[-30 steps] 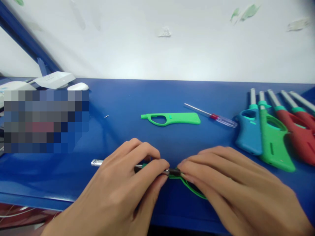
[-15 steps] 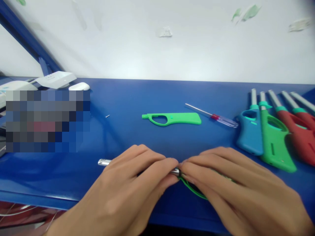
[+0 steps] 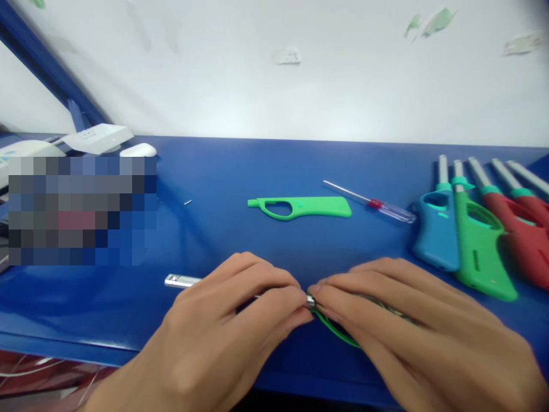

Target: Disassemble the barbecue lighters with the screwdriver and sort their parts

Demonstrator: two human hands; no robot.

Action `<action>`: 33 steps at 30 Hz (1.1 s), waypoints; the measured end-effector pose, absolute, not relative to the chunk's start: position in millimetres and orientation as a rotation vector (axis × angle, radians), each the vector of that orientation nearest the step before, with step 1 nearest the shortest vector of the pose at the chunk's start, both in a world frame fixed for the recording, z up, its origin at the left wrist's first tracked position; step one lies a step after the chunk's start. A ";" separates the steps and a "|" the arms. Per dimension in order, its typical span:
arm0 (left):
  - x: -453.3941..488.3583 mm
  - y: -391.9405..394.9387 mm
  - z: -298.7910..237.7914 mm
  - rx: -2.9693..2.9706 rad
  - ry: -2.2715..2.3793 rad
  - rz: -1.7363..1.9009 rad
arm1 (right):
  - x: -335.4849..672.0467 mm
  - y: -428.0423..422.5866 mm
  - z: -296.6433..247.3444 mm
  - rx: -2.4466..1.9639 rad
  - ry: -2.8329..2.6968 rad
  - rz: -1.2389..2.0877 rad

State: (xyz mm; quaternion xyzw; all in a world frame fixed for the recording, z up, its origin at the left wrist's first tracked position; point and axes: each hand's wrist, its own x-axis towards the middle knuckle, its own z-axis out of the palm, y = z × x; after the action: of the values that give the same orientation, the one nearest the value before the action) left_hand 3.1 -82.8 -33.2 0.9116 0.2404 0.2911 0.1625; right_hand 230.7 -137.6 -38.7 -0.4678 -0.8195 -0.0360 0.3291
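Note:
My left hand [image 3: 231, 320] is closed around a silver lighter tube [image 3: 182, 281], whose slotted tip sticks out to the left of my knuckles. The tube's other end shows between my two hands. My right hand [image 3: 412, 315] is closed on a green lighter body half [image 3: 337, 329]; only its thin curved guard and a bit of edge are visible, the rest is covered by my fingers. The fingertips of both hands almost meet where tube and body come together. Beyond them a separate green lighter shell half [image 3: 319, 206] lies flat on the blue table [image 3: 240, 166].
A screwdriver [image 3: 388, 211] with a clear handle lies right of the shell. At the right are a blue lighter [image 3: 436, 240], a green lighter [image 3: 482, 252] and red lighters [image 3: 521, 240]. A small screw [image 3: 187, 202] and a white case [image 3: 138, 150] lie left, beside a blurred-out area.
My left hand's fingertips have drawn slightly left, and the tube's tip has shifted a little left with more of it showing. My right hand stays nearly in place.

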 end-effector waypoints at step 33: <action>-3.7 -82.9 -36.8 2.512 0.700 0.765 | 236.0 -136.2 -47.3 -1.115 -2.169 -0.313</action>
State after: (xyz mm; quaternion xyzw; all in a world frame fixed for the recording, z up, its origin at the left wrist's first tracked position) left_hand -3.7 -82.9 -36.8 0.9037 0.2518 0.2753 0.2102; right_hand 236.0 -136.2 -47.3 -0.4272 -0.8312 -0.1198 0.3349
